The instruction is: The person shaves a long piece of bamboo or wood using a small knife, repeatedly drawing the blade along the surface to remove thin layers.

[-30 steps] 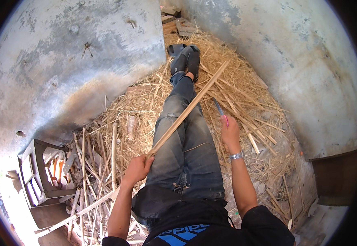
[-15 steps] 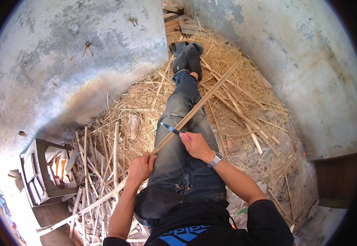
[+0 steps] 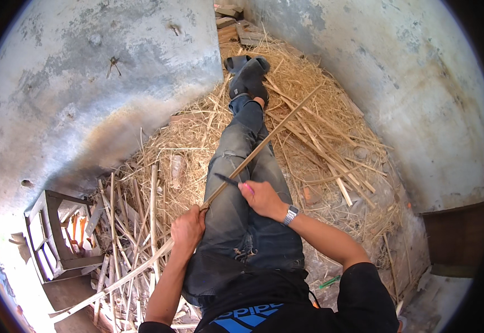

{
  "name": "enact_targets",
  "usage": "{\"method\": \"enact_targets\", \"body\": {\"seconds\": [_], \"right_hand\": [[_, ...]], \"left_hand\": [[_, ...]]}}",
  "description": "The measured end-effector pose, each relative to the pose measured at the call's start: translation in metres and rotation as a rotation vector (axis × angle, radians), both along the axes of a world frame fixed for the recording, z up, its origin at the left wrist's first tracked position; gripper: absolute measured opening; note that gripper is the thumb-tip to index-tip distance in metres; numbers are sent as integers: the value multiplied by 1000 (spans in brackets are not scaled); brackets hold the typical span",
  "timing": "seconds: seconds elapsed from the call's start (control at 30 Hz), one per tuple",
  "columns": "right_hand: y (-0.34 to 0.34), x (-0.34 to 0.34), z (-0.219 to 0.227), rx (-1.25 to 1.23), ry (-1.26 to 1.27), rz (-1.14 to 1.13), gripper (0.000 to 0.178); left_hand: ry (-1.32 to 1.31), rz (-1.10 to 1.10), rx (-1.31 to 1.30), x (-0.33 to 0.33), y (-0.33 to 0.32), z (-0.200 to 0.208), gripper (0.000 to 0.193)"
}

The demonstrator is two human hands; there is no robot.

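Note:
A long, thin strip of split bamboo or wood [image 3: 272, 136] runs slantwise across my outstretched legs, from the lower left up to the far right. My left hand [image 3: 188, 228] is closed round it beside my thigh, and its tail passes down behind that forearm. In my right hand [image 3: 263, 198] is a knife [image 3: 228, 179] with a pink handle. Its dark-looking blade lies across the strip above my thighs, pointing to the left. Whether the edge bites into the strip I cannot tell. My jeans [image 3: 231, 161] are worn and dusty under the work.
Straw and shavings [image 3: 303, 72] cover the floor around my legs. Several loose strips [image 3: 330, 150] lie to the right, with more sticks [image 3: 154, 211] at the left near a wooden frame [image 3: 58, 238]. Weathered walls [image 3: 103, 83] rise on both sides. A green object [image 3: 329, 282] lies near my right elbow.
The knife has turned, so its blade looks dark instead of shiny. The strip has rolled and now appears narrower. Both hands remain in about the same place.

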State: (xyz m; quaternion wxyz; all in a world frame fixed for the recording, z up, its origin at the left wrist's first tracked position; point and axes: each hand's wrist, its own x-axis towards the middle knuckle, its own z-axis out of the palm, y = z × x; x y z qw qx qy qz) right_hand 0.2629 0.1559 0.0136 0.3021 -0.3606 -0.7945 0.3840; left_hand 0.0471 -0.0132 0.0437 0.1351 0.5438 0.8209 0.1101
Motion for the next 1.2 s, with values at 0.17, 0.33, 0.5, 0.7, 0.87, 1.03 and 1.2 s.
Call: {"method": "enact_targets", "body": {"seconds": [0.17, 0.33, 0.5, 0.7, 0.87, 1.03, 1.2], "right_hand": [[68, 19, -14, 213, -6, -332, 43], [119, 41, -16, 69, -136, -511, 45], [-9, 0, -16, 10, 12, 40, 43], [56, 7, -37, 98, -89, -277, 46], [118, 25, -26, 10, -77, -617, 47], [7, -22, -11, 25, 3, -45, 44], [-3, -20, 6, 49, -235, -80, 43]], "left_hand": [[64, -31, 116, -3, -4, -10, 23], [106, -17, 97, 2, 0, -3, 16], [120, -24, 108, -1, -3, -18, 15], [56, -4, 80, -4, -3, -19, 12], [111, 3, 105, -1, -1, -16, 13], [109, 9, 157, -3, -4, -21, 26], [15, 6, 188, -6, -9, -26, 34]]}}
